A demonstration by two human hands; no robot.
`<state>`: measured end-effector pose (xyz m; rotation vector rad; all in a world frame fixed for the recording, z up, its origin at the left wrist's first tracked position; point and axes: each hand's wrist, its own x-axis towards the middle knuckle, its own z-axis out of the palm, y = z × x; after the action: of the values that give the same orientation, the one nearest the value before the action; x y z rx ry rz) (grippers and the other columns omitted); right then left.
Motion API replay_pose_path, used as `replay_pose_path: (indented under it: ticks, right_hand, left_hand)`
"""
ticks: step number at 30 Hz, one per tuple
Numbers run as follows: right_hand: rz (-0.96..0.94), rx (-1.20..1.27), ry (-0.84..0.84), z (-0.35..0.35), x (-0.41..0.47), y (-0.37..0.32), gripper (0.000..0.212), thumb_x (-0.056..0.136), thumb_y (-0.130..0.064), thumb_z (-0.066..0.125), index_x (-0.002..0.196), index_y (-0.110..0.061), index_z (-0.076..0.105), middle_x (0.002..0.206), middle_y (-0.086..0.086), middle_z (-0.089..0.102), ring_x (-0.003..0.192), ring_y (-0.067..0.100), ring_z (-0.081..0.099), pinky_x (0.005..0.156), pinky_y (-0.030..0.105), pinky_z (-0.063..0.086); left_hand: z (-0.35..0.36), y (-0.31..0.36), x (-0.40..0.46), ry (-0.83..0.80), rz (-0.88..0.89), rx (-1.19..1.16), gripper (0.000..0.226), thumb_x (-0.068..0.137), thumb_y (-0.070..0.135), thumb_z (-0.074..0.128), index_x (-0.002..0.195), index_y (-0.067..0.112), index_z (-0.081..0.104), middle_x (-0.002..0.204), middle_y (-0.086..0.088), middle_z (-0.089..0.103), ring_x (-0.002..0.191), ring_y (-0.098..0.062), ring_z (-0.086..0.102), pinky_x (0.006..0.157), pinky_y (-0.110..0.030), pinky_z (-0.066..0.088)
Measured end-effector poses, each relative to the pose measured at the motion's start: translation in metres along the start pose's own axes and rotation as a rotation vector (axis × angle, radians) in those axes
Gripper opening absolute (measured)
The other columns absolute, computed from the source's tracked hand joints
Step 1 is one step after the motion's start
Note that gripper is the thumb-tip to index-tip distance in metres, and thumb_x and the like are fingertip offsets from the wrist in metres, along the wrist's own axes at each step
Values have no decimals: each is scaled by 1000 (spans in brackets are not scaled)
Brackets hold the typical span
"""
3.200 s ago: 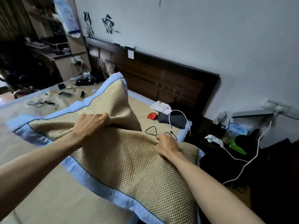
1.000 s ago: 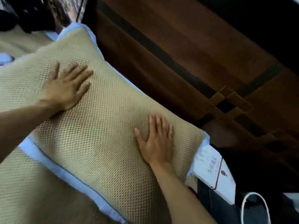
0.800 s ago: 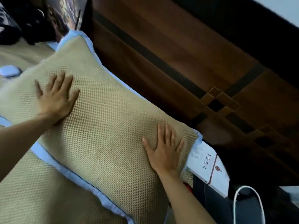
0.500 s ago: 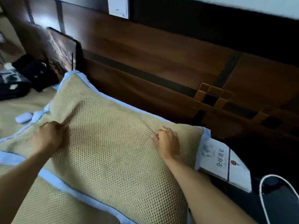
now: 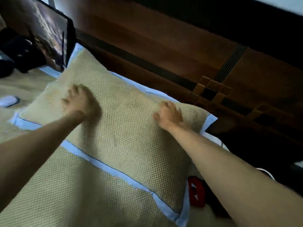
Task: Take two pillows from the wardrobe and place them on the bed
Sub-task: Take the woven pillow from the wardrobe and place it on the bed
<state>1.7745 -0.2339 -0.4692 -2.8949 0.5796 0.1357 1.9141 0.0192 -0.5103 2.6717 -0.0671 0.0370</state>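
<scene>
One beige mesh pillow (image 5: 131, 136) with a light blue border lies flat on the bed (image 5: 49, 202), its long side against the wooden headboard (image 5: 164, 46). My left hand (image 5: 80, 100), blurred by motion, rests palm down on the pillow's left part with fingers apart. Near the pillow's right end, my right hand (image 5: 168, 113) also lies palm down, its fingers slightly bent. Neither hand seems to hold any fabric. No second pillow and no wardrobe are in view.
A dark tablet (image 5: 50, 30) leans against the headboard just left of the pillow, with a black bag (image 5: 16, 51) beside it. A small white object (image 5: 8, 100) lies on the mat at left. A red item (image 5: 196, 192) sits by the pillow's near right corner.
The pillow went from held above the bed to lying against the headboard. My hands pressed it flat, pinched the fabric, and now rest on it again; the left hand is moving.
</scene>
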Motion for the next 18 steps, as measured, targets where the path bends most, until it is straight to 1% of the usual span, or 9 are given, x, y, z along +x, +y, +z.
replay_pose_path:
  ticks: [2, 4, 6, 8, 9, 11, 12, 16, 18]
  right_hand:
    - [-175, -43, 25, 21, -11, -21, 64, 100, -51, 37, 154, -18, 25, 161, 12, 23, 149, 31, 15, 118, 58, 10]
    - [-264, -139, 38, 44, -9, -39, 67, 100, -59, 24, 157, -25, 12, 166, 6, 8, 151, 29, 1, 118, 59, -5]
    - [-209, -193, 70, 65, -4, -31, 73, 97, -66, 17, 157, -27, 12, 166, 3, 5, 152, 25, -4, 119, 54, -9]
    - [-123, -136, 233, 83, -3, -1, 79, 93, -74, 14, 157, -28, 16, 166, 3, 9, 152, 23, 0, 120, 51, -7]
    - [-85, -116, 318, 91, -5, 19, 81, 91, -76, 13, 156, -28, 17, 165, 3, 11, 152, 22, 2, 120, 52, -6]
    - [-3, -130, 416, 102, -11, 57, 85, 90, -80, 14, 156, -27, 17, 166, 2, 10, 152, 21, 2, 119, 56, -6]
    - [54, -132, 415, 104, -14, 70, 87, 89, -81, 14, 157, -27, 14, 166, 0, 7, 152, 19, 0, 117, 59, -6]
    - [243, -22, 238, 101, -29, 71, 96, 81, -89, 10, 156, -31, -5, 165, -7, -12, 150, 18, -16, 111, 72, -5]
    - [244, 2, 31, 80, -41, 65, 98, 80, -89, 11, 155, -32, -15, 163, -4, -22, 149, 25, -22, 113, 70, -1]
  left_hand:
    - [12, 35, -13, -19, 298, 71, 55, 98, 45, 31, 149, 26, 20, 163, -10, 13, 149, -30, 11, 114, -63, 0]
    - [36, 71, -29, -106, 607, 109, 55, 98, 52, 15, 151, 40, 11, 165, 1, 5, 151, -21, 2, 116, -55, -8]
    - [54, 68, -19, -167, 684, 251, 55, 98, 55, 5, 152, 45, 5, 164, 8, -2, 151, -16, -6, 117, -55, -14]
    - [73, 33, 35, -118, 517, 332, 54, 99, 57, 4, 151, 43, -2, 159, 15, -9, 150, -13, -9, 115, -56, -18]
    - [85, 15, 66, -157, 387, 300, 55, 102, 52, 8, 152, 35, -5, 158, 13, -11, 150, -13, -8, 117, -53, -19]
    - [104, -17, 109, -319, 114, 127, 54, 108, 29, 18, 153, 4, 3, 164, -7, -6, 151, -22, -3, 122, -41, -7]
    - [109, -33, 120, -340, 31, 55, 51, 108, 22, 19, 152, -2, 7, 164, -12, -2, 151, -25, -2, 122, -38, -2]
    - [52, -88, 87, -98, 28, 131, 61, 97, 62, 10, 153, 41, -1, 164, 13, -7, 151, -17, -5, 118, -58, -7]
    - [25, -76, 34, -172, -46, 134, 67, 94, 66, 10, 154, 39, 3, 165, 9, -5, 151, -21, -3, 116, -63, -6]
